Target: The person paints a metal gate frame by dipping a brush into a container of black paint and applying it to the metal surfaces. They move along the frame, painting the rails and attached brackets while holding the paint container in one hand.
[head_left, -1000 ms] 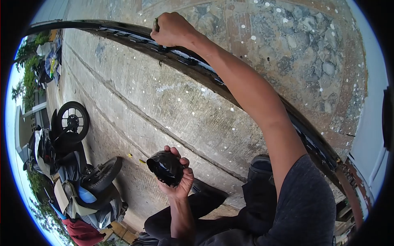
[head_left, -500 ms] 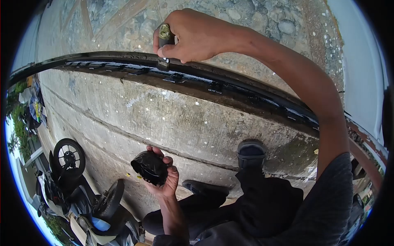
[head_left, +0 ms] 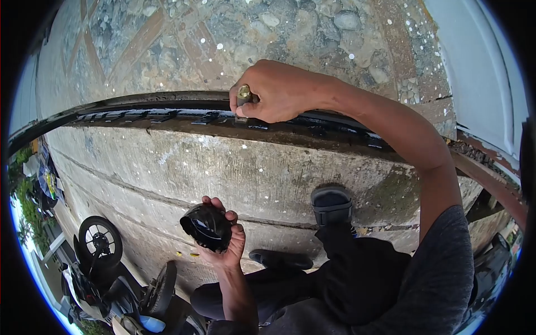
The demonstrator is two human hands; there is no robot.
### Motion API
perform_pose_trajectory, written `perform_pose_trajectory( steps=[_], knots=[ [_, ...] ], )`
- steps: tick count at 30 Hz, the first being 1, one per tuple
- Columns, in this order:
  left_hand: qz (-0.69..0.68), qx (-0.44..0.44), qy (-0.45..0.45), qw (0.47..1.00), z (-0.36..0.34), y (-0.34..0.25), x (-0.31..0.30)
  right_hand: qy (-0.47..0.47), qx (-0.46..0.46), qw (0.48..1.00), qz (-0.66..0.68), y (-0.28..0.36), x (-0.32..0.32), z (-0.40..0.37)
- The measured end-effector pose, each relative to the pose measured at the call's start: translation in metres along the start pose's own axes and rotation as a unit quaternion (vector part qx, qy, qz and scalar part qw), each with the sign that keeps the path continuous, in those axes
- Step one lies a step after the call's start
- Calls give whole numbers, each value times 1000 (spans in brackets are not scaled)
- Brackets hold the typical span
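My right hand (head_left: 273, 92) is closed around the handle of a brush (head_left: 244, 96), its tip down at a long dark metal rail (head_left: 162, 115) with wet, shiny black patches. The lower end of the brush is mostly hidden by my fingers. Lower left, my left hand (head_left: 231, 245) holds a black cup-like container (head_left: 206, 226) from beneath and the side, its opening tilted to the left. What the container holds is hard to make out.
Motorcycles (head_left: 100, 240) stand at the lower left. My sandalled foot (head_left: 331, 205) rests on the concrete pavement (head_left: 279, 173). Beyond the rail lies stone-set paving (head_left: 268, 39). A white panel (head_left: 480, 61) is at the upper right.
My right hand and the brush have moved down and slightly right in the view, closer against the rail. The camera view has shifted a little. My left hand still holds the container.
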State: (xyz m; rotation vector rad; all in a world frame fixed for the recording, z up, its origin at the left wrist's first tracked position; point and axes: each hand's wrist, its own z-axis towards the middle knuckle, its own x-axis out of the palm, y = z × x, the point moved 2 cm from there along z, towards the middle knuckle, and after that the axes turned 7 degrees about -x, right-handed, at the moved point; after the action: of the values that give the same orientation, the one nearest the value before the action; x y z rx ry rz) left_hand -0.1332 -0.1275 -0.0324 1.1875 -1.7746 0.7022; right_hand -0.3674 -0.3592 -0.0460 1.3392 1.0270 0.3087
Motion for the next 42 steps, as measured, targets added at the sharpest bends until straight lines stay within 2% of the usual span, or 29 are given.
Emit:
perform_pose_trajectory(
  steps=[4,7,10,11,14,17,20,21,24,27,30,32,36,39,42],
  knots=[
    [-8,-11,-12,1000,9,4,-7,-4,-13,1000,14,-7,-8,-30],
    [-7,-19,-20,1000,16,8,-8,9,52,998,22,-2,-29,-37],
    [-1,-20,-24,1000,22,11,-7,-8,6,1000,29,-11,-18,-39],
    [1,-19,-23,1000,24,12,-6,39,50,998,11,-11,-21,-48],
    [-2,-27,-23,999,31,14,-1,-25,5,997,67,-27,-21,-60],
    [2,-33,-27,999,37,19,-3,-10,2,998,70,-27,-22,-52],
    [17,-42,-27,999,42,25,-2,-27,-40,999,6,-26,-14,-37],
    [21,-45,-26,998,43,28,-1,6,-18,1000,23,-15,-21,-38],
    [22,-54,-28,998,45,32,7,99,35,994,-41,-10,-27,-46],
    [24,-64,-35,997,46,32,6,70,67,995,-17,-21,-38,-68],
    [11,-35,-29,999,48,36,-2,42,72,996,17,-30,-39,-99],
    [13,-37,-33,999,48,38,-4,54,89,994,32,-29,-47,-117],
    [19,-75,-36,996,48,39,-2,9,122,992,37,-27,-60,-138],
    [5,-84,-30,996,52,42,1,47,150,986,51,-21,-54,-159],
    [10,-91,-18,996,55,48,2,-55,128,986,90,-31,-62,-192]
  ],
)
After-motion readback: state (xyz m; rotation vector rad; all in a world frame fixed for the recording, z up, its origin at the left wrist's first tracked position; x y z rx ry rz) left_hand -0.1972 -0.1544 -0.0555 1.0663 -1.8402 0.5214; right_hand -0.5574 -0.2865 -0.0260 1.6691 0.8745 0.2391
